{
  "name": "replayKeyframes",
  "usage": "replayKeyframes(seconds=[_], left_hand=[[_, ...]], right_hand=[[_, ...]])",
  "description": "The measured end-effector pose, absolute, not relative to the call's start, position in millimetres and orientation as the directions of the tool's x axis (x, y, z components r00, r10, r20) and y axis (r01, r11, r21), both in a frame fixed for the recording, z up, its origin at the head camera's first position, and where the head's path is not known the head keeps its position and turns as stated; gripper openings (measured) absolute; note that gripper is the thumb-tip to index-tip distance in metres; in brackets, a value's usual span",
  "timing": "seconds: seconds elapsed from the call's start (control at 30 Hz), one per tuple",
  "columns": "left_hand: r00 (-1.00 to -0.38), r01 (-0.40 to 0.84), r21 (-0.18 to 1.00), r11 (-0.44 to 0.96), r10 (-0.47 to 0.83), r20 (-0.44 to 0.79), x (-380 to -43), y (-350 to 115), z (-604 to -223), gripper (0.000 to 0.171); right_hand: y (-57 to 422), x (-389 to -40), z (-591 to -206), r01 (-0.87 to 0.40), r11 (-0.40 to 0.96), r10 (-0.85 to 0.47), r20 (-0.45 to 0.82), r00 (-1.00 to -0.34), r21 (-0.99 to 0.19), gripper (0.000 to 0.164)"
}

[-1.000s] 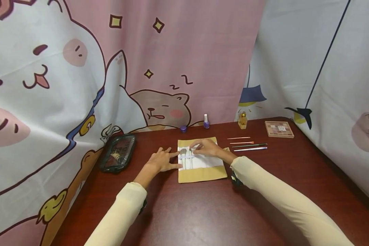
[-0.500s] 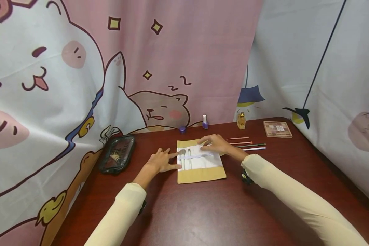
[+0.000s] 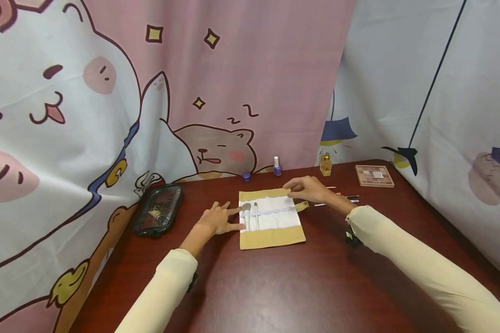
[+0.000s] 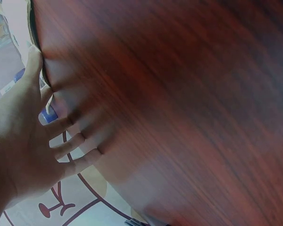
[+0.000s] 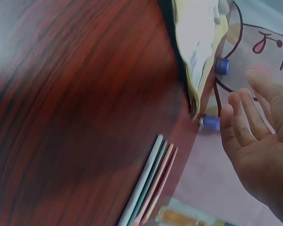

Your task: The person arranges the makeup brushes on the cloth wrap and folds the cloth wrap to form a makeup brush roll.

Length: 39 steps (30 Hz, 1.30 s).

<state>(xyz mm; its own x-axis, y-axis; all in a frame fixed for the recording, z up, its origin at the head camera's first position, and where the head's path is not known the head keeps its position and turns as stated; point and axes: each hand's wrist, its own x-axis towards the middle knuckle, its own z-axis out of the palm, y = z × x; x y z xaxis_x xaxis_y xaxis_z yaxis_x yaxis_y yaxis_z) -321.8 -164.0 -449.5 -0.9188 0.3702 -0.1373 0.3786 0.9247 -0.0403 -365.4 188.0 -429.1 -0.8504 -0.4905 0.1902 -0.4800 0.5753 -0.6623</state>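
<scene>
An unfolded yellow-and-white brush roll (image 3: 275, 237) lies on the table. A wide-headed makeup brush (image 3: 246, 209) and a slimmer brush (image 3: 256, 209) sit side by side under the band at its left. My left hand (image 3: 217, 219) has its fingers spread, thumb and index finger at the roll's left edge; the left wrist view has the thumb (image 4: 34, 63) touching that edge. My right hand (image 3: 308, 188), with bent fingers and nothing in it, is over the roll's upper right corner. The right wrist view catches its palm (image 5: 259, 141) and loose fingers.
Several slim brushes (image 5: 148, 181) lie right of the roll, partly behind my right forearm. Along the back stand a purple pot (image 3: 246, 176), a nail polish bottle (image 3: 277, 167), a golden bottle (image 3: 326, 165) and an eyeshadow palette (image 3: 375, 176). A black pouch (image 3: 158, 210) lies left.
My right hand has left the slimmer brush, which stays in the roll, and moved right across to the roll's upper right corner. The left hand has stayed at the left edge.
</scene>
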Motion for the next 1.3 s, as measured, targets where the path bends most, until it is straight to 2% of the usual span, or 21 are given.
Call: replayKeyframes(seconds=[0.27,0.73,1.3], left_hand=[[-0.917,0.382,-0.037,0.923,0.374,-0.140,-320.1,-163.8,-448.1,0.083],[-0.918,0.379,-0.052,0.924,0.368,-0.146,-319.1,-163.7,-447.4,0.082],[-0.919,0.377,-0.070,0.924,0.363,-0.156,-317.4,-162.2,-445.1,0.083]], right_hand=[[218.2,-360.3,-428.9,-0.442,0.572,-0.452,0.184,-0.873,-0.691,0.032],[261.5,-349.1,-431.8,-0.442,0.670,-0.402,0.210,-0.891,-0.596,0.031],[317.9,-339.0,-439.7,-0.422,0.691,-0.369,0.216,-0.904,-0.586,0.027]])
